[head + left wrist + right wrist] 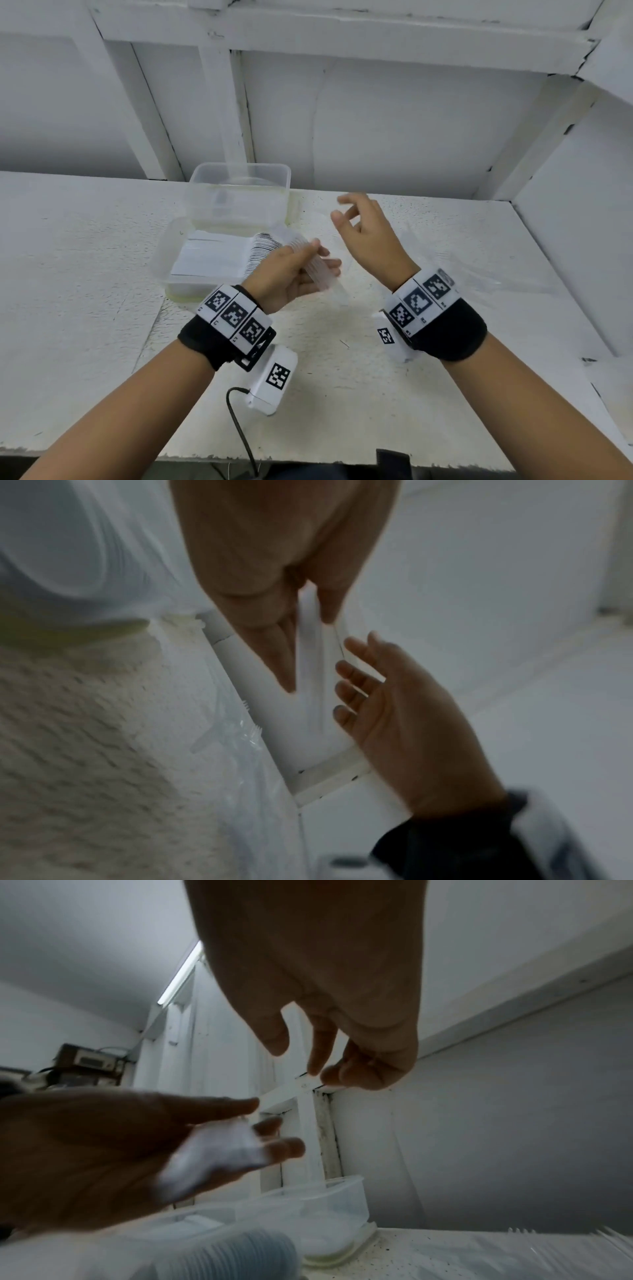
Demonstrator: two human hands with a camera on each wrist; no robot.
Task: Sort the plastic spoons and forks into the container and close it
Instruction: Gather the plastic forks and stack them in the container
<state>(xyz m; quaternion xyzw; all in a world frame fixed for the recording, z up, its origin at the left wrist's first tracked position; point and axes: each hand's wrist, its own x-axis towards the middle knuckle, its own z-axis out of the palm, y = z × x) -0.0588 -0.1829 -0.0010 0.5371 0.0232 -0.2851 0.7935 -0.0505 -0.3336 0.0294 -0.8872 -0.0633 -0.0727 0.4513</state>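
My left hand [291, 277] grips a stack of clear plastic cutlery [317, 265] just right of the near clear container [181, 295]. That container holds rows of stacked white spoons [219, 257]. I cannot tell whether the held stack is forks or spoons. In the left wrist view the left hand [274, 561] pinches the translucent stack [308, 631]. My right hand [359, 226] hovers above the table to the right, fingers loosely spread and holding nothing. The right wrist view shows the right hand [325, 974] above the left hand [85, 1150] and its white stack [212, 1153].
A second, deeper clear tub [239, 198] stands behind the near container, against the white wall. Several clear forks in crinkled plastic wrap [479, 270] lie on the white table [85, 274] to the right. A black cable [239, 428] hangs at the table's front edge.
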